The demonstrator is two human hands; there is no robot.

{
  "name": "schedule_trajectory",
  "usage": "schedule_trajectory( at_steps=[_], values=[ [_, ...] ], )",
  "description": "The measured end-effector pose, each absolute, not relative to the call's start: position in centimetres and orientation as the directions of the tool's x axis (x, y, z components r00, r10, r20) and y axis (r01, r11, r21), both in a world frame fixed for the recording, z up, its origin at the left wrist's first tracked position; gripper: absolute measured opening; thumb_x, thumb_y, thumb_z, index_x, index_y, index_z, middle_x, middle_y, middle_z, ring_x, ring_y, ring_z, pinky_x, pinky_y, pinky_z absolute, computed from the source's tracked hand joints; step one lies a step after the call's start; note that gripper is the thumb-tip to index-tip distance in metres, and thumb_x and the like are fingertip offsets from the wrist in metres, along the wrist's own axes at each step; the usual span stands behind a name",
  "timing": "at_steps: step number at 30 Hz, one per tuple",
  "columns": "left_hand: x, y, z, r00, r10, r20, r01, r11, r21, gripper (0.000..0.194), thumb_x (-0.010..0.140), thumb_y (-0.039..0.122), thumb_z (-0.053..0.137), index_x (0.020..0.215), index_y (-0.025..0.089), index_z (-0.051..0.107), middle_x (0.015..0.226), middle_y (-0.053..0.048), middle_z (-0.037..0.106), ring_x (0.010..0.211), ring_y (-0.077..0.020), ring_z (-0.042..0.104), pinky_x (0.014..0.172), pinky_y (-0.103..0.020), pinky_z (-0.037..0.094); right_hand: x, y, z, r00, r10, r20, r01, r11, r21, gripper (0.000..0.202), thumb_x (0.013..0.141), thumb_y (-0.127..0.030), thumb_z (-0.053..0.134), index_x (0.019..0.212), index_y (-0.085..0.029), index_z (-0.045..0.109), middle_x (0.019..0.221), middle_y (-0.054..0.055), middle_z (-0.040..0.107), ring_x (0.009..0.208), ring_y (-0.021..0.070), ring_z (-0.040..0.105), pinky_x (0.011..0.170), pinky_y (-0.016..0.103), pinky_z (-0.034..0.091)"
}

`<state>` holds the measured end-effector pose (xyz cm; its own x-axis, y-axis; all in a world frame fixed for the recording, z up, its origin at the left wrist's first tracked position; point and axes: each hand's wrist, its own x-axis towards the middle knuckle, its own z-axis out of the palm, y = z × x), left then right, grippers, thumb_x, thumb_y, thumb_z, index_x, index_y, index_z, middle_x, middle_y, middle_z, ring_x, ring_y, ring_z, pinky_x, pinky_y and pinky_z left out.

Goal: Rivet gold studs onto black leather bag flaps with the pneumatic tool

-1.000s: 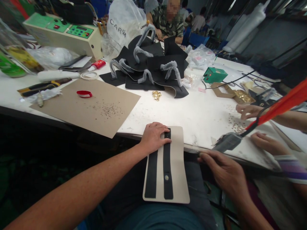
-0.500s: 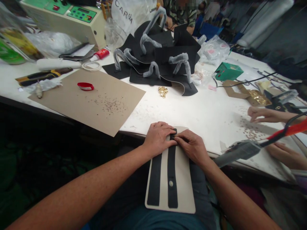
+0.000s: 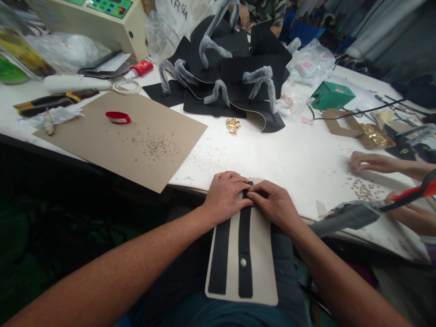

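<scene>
A beige panel (image 3: 262, 254) with two black strips lies across my lap, its far end against the table edge. One black strip (image 3: 223, 254) is along its left side. The other, a black strap (image 3: 244, 231) in the middle, has a round metal stud (image 3: 243, 262) near its lower end. My left hand (image 3: 226, 193) curls over the panel's upper part, thumb and forefinger closed on the strap's far end. Beside it, the thumb and forefinger of my right hand (image 3: 272, 202) are pinched at the same end. What lies between those right fingertips is hidden.
A brown board (image 3: 112, 141) with dark bits and a red ring-like piece (image 3: 117, 117) lies left. Black panels with wrapped handles (image 3: 235, 77) are piled behind gold hardware (image 3: 233, 126). A co-worker's hands (image 3: 371, 162) and a grey tool arm (image 3: 350, 218) are at right.
The camera view has shifted slightly. My hands stay at the strap's far end, the right fingertips now closer over it. A co-worker's hand at right has moved slightly.
</scene>
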<state>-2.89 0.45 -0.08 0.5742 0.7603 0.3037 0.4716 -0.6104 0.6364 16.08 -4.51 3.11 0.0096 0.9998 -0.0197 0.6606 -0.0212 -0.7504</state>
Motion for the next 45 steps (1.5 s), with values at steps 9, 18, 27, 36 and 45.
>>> schedule_trajectory(
  at_steps=[9,18,27,36,45],
  values=[
    [-2.9,0.5,0.0,0.574,0.766,0.291,0.479,-0.602,0.639,0.041,0.080,0.043,0.089,0.117,0.029,0.077,0.129,0.000,0.077,0.128,-0.0299,0.061,0.107,-0.050,0.042,16.1,-3.3,4.4,0.027,0.972,-0.232,0.665,-0.191,-0.722,0.020,0.085,-0.040,0.068,0.076,-0.022,0.070,0.068,-0.003,0.066,0.066,0.0164,0.058,0.064,0.030,0.039],
    [-3.1,0.4,-0.5,0.563,0.751,0.344,0.459,-0.631,0.625,0.034,0.084,0.036,0.087,0.115,0.028,0.077,0.130,0.000,0.077,0.130,-0.0280,0.063,0.112,-0.050,0.044,16.0,-4.5,2.8,0.084,0.993,-0.084,0.642,-0.118,-0.758,0.014,0.087,-0.038,0.069,0.084,-0.025,0.076,0.080,-0.002,0.073,0.076,0.0193,0.066,0.072,0.033,0.046],
    [-3.0,0.4,0.3,0.559,0.761,0.328,0.489,-0.623,0.611,0.034,0.079,0.034,0.090,0.111,0.027,0.079,0.128,-0.001,0.078,0.127,-0.0285,0.065,0.111,-0.051,0.047,16.0,-8.1,3.6,0.244,0.957,0.158,0.547,-0.001,-0.837,0.037,0.095,-0.047,0.066,0.118,-0.019,0.073,0.095,0.005,0.074,0.080,0.0213,0.068,0.079,0.037,0.055],
    [-3.0,0.5,0.2,0.569,0.759,0.317,0.477,-0.618,0.625,0.033,0.079,0.035,0.091,0.109,0.026,0.080,0.126,-0.001,0.079,0.127,-0.0280,0.064,0.111,-0.051,0.047,23.2,-18.5,2.5,0.822,0.480,0.306,0.489,-0.321,-0.811,0.070,0.076,-0.060,0.085,0.127,-0.018,0.062,0.113,0.011,0.069,0.087,0.0273,0.071,0.081,0.042,0.057],
    [-3.0,0.4,0.2,0.563,0.761,0.322,0.476,-0.617,0.627,0.035,0.079,0.036,0.091,0.109,0.025,0.079,0.127,-0.001,0.079,0.127,-0.0278,0.064,0.110,-0.050,0.046,23.6,-14.7,3.8,0.758,0.647,0.080,0.472,-0.461,-0.752,0.048,0.080,-0.065,0.075,0.089,-0.018,0.075,0.094,0.014,0.075,0.103,0.0403,0.069,0.096,0.055,0.049]
  ],
)
